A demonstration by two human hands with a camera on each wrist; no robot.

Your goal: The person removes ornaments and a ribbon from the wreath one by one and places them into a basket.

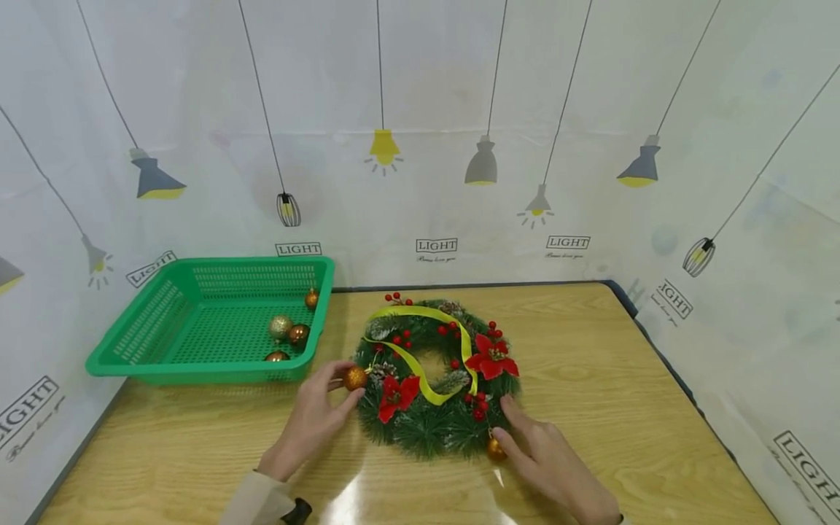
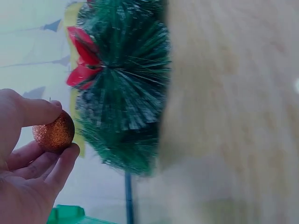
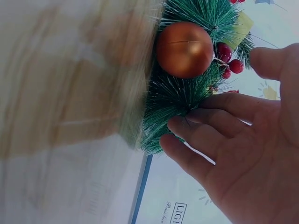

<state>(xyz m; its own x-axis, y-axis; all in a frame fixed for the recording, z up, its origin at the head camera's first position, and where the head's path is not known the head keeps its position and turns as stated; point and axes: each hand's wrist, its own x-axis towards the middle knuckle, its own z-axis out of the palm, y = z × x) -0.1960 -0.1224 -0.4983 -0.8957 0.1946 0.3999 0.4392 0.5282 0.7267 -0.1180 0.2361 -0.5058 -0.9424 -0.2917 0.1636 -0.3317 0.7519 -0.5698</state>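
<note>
A green wreath [image 1: 426, 430] with red flowers, berries and a yellow ribbon [image 1: 420, 373] lies on the table. My left hand [image 1: 315, 415] pinches a glittery copper ball [image 1: 355, 377] between thumb and fingers at the wreath's left side; the left wrist view shows the ball [image 2: 55, 133] in that grip. At the lower right edge, my right hand [image 1: 547, 459] rests its fingers against the wreath, thumb raised. A smooth orange ball [image 3: 185, 49] hangs on the greenery beside this hand [image 3: 247, 135], not gripped.
A green basket [image 1: 213, 378] stands at the back left, holding several gold and copper balls [image 1: 281, 327]. The wooden table [image 1: 590, 364] ends at a patterned white backdrop [image 1: 420, 204] behind and to the right.
</note>
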